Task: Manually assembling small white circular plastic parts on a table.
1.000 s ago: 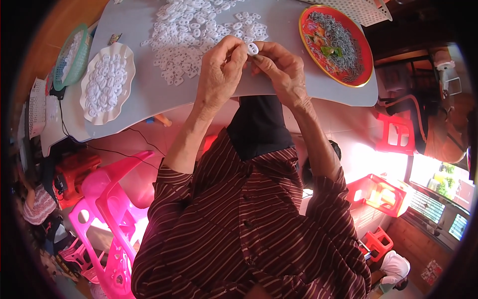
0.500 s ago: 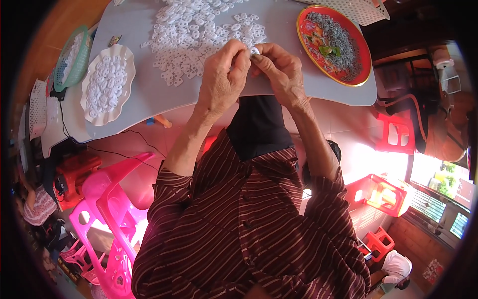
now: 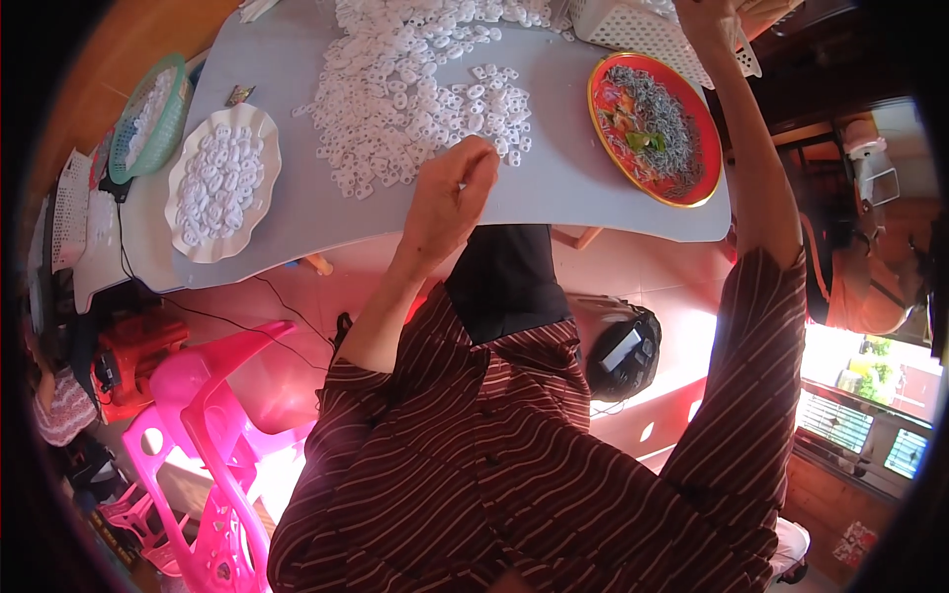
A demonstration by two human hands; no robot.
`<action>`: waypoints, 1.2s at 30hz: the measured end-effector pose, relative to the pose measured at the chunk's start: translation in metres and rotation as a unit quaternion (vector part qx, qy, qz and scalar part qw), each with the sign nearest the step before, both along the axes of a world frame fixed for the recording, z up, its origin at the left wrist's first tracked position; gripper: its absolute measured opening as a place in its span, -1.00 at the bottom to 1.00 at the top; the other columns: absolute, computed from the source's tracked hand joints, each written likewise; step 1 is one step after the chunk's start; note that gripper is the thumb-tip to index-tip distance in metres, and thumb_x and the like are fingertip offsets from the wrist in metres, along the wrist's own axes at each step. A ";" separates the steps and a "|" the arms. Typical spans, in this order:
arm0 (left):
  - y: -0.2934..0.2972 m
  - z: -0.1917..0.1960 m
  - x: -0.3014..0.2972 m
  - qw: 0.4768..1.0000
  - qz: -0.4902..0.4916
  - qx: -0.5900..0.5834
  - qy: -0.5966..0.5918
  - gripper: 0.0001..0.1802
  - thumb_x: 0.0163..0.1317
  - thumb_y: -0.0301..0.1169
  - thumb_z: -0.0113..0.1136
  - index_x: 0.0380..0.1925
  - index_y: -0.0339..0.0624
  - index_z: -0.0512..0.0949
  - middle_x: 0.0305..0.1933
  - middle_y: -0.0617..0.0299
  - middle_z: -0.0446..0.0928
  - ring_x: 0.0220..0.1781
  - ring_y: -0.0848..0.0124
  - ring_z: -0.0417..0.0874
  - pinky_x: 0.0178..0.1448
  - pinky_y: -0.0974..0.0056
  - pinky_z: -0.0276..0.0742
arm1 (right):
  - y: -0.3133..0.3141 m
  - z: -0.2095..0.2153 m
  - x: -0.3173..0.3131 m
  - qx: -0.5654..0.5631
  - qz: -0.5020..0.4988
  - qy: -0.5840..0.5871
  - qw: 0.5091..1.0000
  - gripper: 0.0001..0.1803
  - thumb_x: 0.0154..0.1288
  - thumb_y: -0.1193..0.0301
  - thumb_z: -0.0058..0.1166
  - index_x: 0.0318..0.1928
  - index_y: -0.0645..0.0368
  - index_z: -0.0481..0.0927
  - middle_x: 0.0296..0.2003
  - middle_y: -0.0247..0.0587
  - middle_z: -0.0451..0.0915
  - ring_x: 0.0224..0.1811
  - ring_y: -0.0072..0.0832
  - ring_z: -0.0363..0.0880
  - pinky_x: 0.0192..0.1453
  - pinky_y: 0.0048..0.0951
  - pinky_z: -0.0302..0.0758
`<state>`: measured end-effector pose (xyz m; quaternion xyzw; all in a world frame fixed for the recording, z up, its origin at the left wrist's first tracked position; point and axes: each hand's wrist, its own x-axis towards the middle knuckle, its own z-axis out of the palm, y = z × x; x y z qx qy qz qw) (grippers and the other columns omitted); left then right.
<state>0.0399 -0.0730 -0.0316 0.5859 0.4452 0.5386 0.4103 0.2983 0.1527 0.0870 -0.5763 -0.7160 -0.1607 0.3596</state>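
You sit at a grey worktop [image 3: 563, 178], seen from above through a round, wide lens, wearing a dark red striped shirt with sleeves pushed back to bare forearms.

Your left hand [image 3: 453, 193] is over the worktop near its front edge, fingers curled in and thumb close to the forefinger. Whether anything is pinched there, you cannot tell. Just beyond it, a broad heap of small white pieces with holes [image 3: 395, 109] spreads from the middle of the worktop to the far edge.

Your right arm stretches up and to the right. The right hand [image 3: 710, 22] is at the upper edge of the view, by a white perforated basket [image 3: 613, 25]; its fingers are cut off, so its grip, and whether it touches the basket, cannot be told.

To the right, below that basket, lies 1 round red tray with a gold rim [image 3: 618, 163], carrying a mass of small grey parts [image 3: 667, 114].

To the left, 1 white plate with a wavy rim [image 3: 269, 163] holds more white pieces [image 3: 219, 183]. Beyond its left side, 1 green basket [image 3: 180, 109] leans, also with white contents.

Below the worktop, to your left, is a bright pink chair [image 3: 203, 415]; to your right, a black bag [image 3: 633, 361] is near the floor.
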 end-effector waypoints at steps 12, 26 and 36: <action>0.000 0.007 0.002 1.000 -0.001 -0.009 -0.003 -0.92 0.23 -0.53 -0.01 -0.43 -0.32 0.40 -0.61 0.26 0.33 -0.58 0.53 0.30 -0.49 0.41 0.24 | -0.044 -0.079 -0.116 -0.212 0.318 -0.023 0.924 -0.82 0.14 0.35 0.07 -0.35 0.18 0.63 -0.54 -0.16 0.60 -0.48 -0.42 0.61 -0.31 -0.40 0.50; -0.001 0.001 0.002 1.000 -0.001 0.012 0.004 -0.89 0.27 -0.49 -0.02 -0.42 -0.29 0.41 -0.60 0.38 0.29 -0.56 0.65 0.25 -0.50 0.49 0.18 | -0.044 -0.077 -0.111 -0.316 0.292 -0.101 0.897 -0.83 -0.02 0.44 0.15 -0.36 0.24 0.58 -0.49 -0.15 0.60 -0.39 -0.34 0.59 -0.21 -0.38 0.48; 0.001 0.010 0.001 0.999 0.022 0.021 -0.033 -0.88 0.27 -0.46 -0.01 -0.38 -0.30 0.41 -0.57 0.31 0.42 -0.51 0.53 0.40 -0.39 0.40 0.36 | -0.083 -0.070 -0.104 -0.344 0.332 0.143 0.867 -0.84 -0.03 0.50 0.14 -0.36 0.22 0.62 -0.51 -0.20 0.63 -0.46 -0.52 0.62 -0.28 -0.51 0.52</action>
